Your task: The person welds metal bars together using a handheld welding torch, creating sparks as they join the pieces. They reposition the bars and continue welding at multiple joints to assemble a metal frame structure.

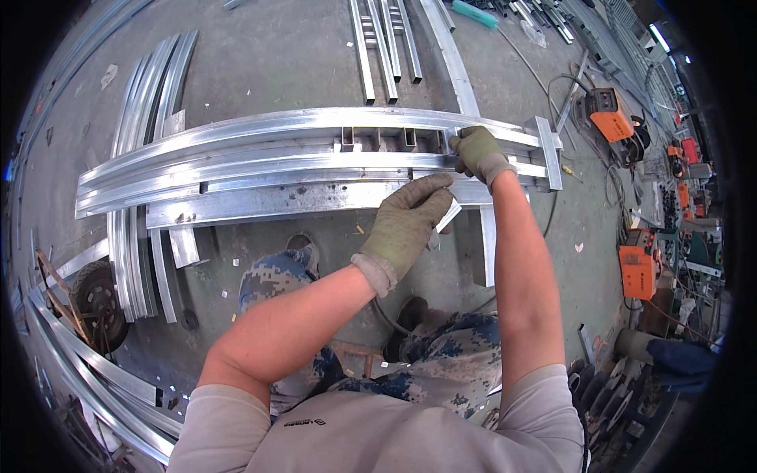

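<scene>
Long shiny metal rails lie side by side across a metal support beam in front of me. Between two rails stand several short square tube pieces. My right hand, in a green-grey work glove, is closed at the right end of that row, its fingers on a short metal piece. Nearer to me, my left hand, gloved too, curls over the front beam. A small bright metal piece sticks out beside its thumb; the glove hides part of it.
A flat metal bar crosses the rails' right end. Orange welding machines with cables stand at the right. Stacked metal profiles lie at the left near a black wheel. Welded frames rest on the floor beyond.
</scene>
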`<state>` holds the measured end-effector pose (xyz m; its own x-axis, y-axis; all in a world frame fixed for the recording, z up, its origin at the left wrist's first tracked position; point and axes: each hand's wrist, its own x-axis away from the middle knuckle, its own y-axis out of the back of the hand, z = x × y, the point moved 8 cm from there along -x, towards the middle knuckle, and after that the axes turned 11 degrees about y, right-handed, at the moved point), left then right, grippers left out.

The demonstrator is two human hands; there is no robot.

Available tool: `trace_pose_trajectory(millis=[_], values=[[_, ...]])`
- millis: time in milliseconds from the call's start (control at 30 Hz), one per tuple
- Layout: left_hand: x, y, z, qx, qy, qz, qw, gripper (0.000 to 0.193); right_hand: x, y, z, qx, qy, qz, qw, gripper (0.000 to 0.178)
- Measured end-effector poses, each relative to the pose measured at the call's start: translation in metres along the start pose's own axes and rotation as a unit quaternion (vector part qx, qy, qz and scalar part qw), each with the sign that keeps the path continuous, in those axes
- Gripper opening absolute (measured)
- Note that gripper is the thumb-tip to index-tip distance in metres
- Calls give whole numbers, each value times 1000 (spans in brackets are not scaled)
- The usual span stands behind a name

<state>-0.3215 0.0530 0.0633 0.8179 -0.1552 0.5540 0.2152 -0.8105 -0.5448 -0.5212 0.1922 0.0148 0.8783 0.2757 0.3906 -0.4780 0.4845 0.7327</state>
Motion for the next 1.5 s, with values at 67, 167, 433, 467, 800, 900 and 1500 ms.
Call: trace_pose_trajectory(millis=[67,167,433,467,800,900,1500], values=[[-3,0,1,11,-6,9,1000,28,-2,-5,4,14,-6,12,1000,38],[-4,1,1,-1,13,0,1000,29,5,-10,11,-35,6,18,999,42],[-5,-7,-2,-47,36,16,998,30,5,-17,7,-56,-9,77,995,42],[-6,-7,-1,-52,34,18,998,30,4,-19,6,-64,-9,77,995,41],[-18,-2,-9,-36,5,8,999,29,-13,-11,4,2,-34,151,988,42],[-19,-3,-8,-45,2,13,999,29,-18,-10,5,49,-48,177,982,43],[-21,13,5,39,15,-24,999,28,32,-4,-41,-476,-36,-236,846,40]])
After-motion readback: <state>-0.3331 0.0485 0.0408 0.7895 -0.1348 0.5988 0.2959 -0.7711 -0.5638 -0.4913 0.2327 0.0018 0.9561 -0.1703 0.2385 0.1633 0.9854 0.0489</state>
